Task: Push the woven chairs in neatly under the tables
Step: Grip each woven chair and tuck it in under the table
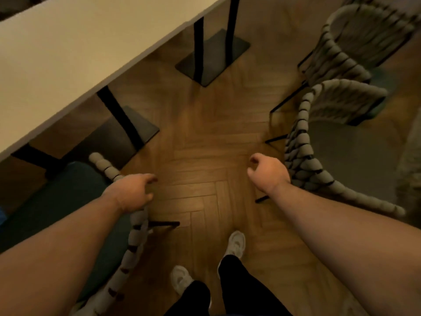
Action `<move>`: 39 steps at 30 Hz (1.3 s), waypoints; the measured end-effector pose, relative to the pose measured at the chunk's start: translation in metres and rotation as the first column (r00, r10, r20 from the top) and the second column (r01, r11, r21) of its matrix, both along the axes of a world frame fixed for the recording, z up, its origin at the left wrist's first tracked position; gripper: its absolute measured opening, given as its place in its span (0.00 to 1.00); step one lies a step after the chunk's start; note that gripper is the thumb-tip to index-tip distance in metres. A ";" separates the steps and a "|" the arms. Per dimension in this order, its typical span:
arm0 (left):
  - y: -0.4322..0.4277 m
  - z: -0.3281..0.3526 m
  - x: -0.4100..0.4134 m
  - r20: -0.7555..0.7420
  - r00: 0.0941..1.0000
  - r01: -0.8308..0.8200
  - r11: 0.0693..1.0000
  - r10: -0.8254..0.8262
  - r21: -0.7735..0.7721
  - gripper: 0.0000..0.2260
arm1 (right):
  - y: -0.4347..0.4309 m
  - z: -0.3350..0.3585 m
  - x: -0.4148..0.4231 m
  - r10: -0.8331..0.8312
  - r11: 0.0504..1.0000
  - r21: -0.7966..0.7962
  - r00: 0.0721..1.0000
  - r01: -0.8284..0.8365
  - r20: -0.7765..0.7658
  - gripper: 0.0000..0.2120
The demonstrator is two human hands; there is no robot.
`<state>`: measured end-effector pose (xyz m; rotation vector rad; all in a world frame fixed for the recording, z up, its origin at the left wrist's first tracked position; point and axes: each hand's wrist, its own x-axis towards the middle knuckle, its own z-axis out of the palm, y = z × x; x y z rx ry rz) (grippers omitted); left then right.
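Note:
At the lower left, a woven chair [134,238] with a thick grey rope back and a dark teal seat sits partly under the pale table [68,53]. My left hand [132,192] lies over the top of its back rim with the fingers curled around it. To the right a second woven chair [300,142] stands out on the floor, turned away from the table. My right hand [268,174] hovers just left of that back rim, fingers loosely curled and holding nothing. A third woven chair [341,55] stands behind it at the upper right.
The table rests on black posts with flat black base plates [211,58] [136,131]. Herringbone wood floor [200,137] lies open between the table and the right chairs. My feet in white shoes [237,242] stand at the bottom centre.

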<state>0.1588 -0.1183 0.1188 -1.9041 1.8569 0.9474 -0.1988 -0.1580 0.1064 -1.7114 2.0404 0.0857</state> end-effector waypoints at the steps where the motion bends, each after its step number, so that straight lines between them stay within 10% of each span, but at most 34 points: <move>1: -0.016 0.002 -0.019 0.006 0.999 0.039 0.999 -0.039 -0.016 0.28 | -0.005 0.003 -0.019 -0.033 0.999 -0.004 0.999 0.033 -0.007 0.20; 19: -0.245 -0.005 -0.320 0.133 0.700 0.713 0.675 -0.702 -0.188 0.42 | -0.081 -0.023 -0.219 -0.487 0.873 0.064 0.870 0.483 0.081 0.31; 30: -0.349 -0.065 -0.470 0.249 0.220 0.969 0.183 -0.943 -0.166 0.43 | -0.097 -0.093 -0.253 -0.654 0.728 0.305 0.756 0.615 0.037 0.51; 39: -0.363 -0.117 -0.575 0.438 -0.173 0.984 -0.138 -0.882 0.110 0.54 | -0.089 -0.136 -0.253 -0.548 0.795 0.263 0.833 0.546 -0.072 0.20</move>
